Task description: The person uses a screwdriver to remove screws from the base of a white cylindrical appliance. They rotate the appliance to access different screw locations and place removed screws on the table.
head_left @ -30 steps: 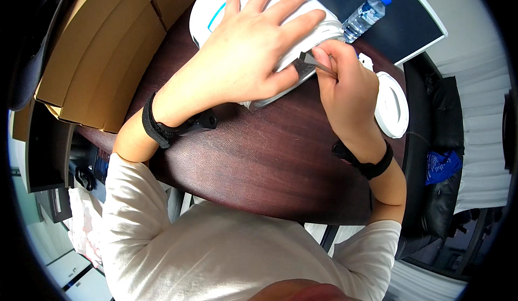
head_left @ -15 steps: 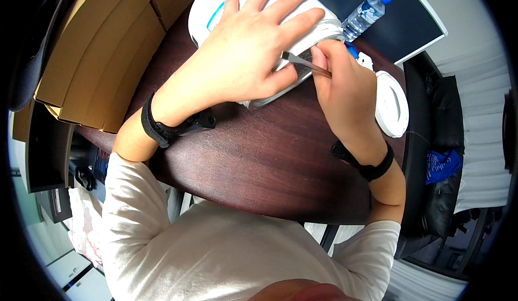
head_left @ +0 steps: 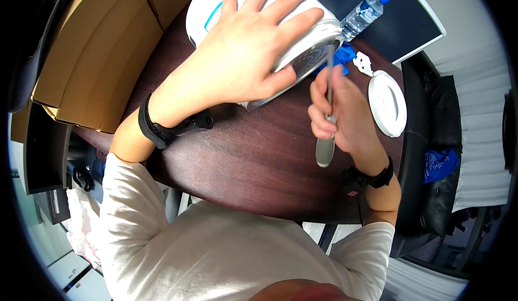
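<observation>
White tub (head_left: 302,36) lying tilted on the table (head_left: 253,161), left hand (head_left: 253,53) spread flat over it. Right hand (head_left: 337,112) fists a metal spoon (head_left: 325,139). Tub looks rigid, smooth, likely slippery; steady its side.

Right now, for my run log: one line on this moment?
left hand flat on tilted white tub | right hand grip on metal utensil at rim

White tub (head_left: 302,36), dark-brown table (head_left: 259,161)

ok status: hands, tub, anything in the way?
Left hand flat on the tilted white tub. Right hand shut on metal utensil, tip at the tub's mouth. White lid lies apart; nothing blocking.
</observation>
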A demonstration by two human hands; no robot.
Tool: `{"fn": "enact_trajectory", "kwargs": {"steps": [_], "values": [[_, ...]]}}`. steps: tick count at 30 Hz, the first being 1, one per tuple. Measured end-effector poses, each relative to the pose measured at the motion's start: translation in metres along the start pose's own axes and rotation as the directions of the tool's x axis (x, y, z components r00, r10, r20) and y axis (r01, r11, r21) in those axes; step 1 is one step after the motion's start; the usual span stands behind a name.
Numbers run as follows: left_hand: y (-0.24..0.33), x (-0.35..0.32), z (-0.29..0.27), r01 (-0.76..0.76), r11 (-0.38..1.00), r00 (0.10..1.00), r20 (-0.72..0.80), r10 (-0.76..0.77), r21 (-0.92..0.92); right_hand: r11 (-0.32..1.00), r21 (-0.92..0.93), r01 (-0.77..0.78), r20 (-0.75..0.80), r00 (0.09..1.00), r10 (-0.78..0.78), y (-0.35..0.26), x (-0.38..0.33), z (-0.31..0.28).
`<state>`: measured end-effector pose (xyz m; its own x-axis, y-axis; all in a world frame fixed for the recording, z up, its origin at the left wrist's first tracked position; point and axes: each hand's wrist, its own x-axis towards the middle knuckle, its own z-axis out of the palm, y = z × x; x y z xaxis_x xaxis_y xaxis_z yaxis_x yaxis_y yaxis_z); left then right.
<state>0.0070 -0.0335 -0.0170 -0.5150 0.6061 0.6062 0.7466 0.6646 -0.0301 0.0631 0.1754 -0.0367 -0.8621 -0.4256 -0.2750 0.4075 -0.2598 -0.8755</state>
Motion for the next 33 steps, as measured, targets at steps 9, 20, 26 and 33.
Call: {"fn": "enact_trajectory", "kwargs": {"steps": [9,20,26,33], "values": [[0.0,-0.001,-0.001,0.004,1.0,1.0,0.01,-0.004,-0.008,0.982,0.146,-0.116,0.137,0.986,0.096,0.007,-0.005,0.005],[0.0,0.0,-0.001,0.001,1.0,1.0,0.019,-0.001,0.001,0.997,0.032,-0.063,0.068,0.996,0.061,0.004,-0.006,0.007],[-0.001,-0.001,0.0,0.0,1.0,1.0,0.007,0.0,-0.009,0.998,0.012,-0.067,0.046,0.997,0.067,0.003,-0.009,0.01],[0.0,0.0,-0.001,-0.005,1.0,1.0,0.013,0.005,-0.006,0.996,-0.039,-0.078,-0.028,0.997,0.077,0.0,-0.011,0.014]]}}
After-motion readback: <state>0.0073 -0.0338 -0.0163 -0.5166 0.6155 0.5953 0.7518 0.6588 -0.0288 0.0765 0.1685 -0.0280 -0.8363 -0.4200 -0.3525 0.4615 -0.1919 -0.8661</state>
